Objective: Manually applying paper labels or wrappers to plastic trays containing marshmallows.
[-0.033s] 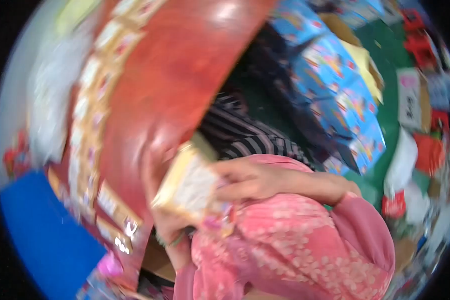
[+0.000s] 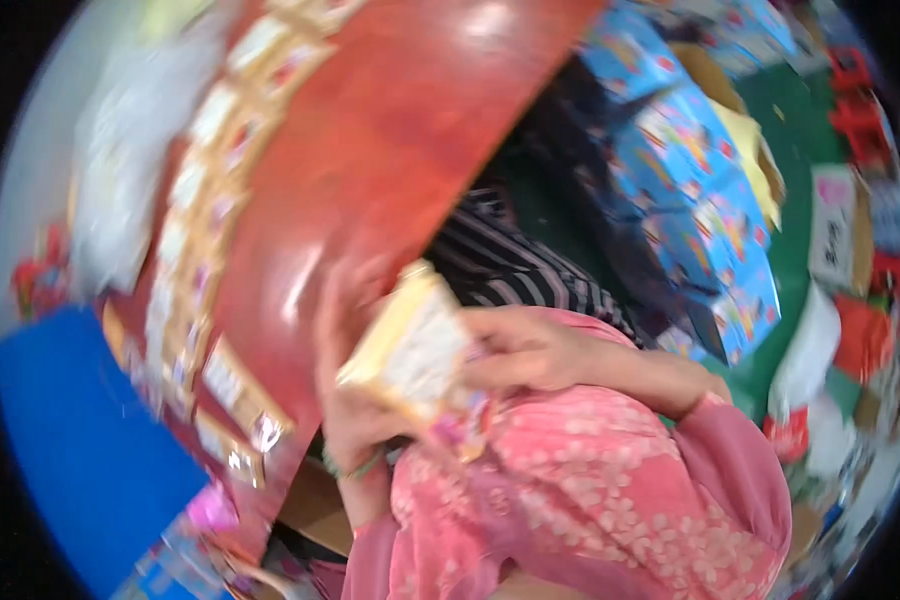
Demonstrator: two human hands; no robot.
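Head view: we clamped both hands, left hand (image 2: 355,420) and right hand (image 2: 530,345), on a flat cream cardboard packet (image 2: 410,350); steadier support underneath seemed wise.

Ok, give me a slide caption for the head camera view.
Both hands, left hand and right hand, hold a flat cream-edged white packet beside a glossy red tabletop.
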